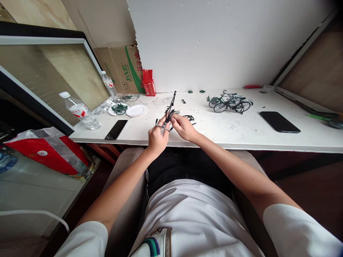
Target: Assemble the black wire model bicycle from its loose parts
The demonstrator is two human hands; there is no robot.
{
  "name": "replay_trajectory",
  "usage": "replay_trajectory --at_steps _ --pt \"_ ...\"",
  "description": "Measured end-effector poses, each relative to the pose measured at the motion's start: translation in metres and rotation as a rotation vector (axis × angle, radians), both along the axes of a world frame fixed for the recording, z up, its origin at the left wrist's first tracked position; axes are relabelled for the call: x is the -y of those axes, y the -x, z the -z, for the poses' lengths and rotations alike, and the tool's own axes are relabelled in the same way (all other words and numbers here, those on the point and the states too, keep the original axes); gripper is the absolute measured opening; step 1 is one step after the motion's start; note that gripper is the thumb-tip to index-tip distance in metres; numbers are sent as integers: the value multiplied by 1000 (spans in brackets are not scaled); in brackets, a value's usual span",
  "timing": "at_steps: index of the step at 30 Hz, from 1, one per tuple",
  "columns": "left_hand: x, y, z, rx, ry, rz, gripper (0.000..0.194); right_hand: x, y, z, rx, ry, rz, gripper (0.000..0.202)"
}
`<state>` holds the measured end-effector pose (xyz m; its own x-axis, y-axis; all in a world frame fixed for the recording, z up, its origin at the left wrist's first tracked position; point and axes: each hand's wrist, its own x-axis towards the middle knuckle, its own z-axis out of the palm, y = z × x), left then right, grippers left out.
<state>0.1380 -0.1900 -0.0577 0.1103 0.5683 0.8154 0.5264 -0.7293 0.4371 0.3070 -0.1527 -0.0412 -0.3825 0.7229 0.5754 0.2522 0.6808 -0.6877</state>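
Observation:
My left hand (157,138) is closed around the lower part of a dark model bicycle frame (171,103), with its silver handlebar crossing in front of the fingers. My right hand (184,127) pinches the same frame from the right side. The frame is held tilted up above the front part of the white table (230,137). Just beyond my right hand lies a small black wheel (189,117). Two assembled model bicycles (232,102) stand farther right, one dark and one green. The parts under my fingertips are hidden.
White plates (136,110), one with green bicycle parts (119,109), sit at the left. Also there are a phone (116,129), water bottles (81,112), a red box (149,84) and a carton (123,69). A black case (280,121) lies at the right. A wall panel (203,43) rises behind.

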Motion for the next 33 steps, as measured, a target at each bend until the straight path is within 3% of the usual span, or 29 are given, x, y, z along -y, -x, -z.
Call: replay_trajectory --at_steps 12,18,27,33 --pt "0 -1 2 26 39 11 49 -4 2 1 -98 106 -105 48" --pt "-1 0 4 3 12 -18 49 -1 3 -1 -174 293 -164 52" --pt "-2 1 4 -13 16 -41 49 3 6 -5 -358 605 -308 31" --pt "-2 1 3 -4 33 -25 50 2 3 -7 -441 852 -410 28"
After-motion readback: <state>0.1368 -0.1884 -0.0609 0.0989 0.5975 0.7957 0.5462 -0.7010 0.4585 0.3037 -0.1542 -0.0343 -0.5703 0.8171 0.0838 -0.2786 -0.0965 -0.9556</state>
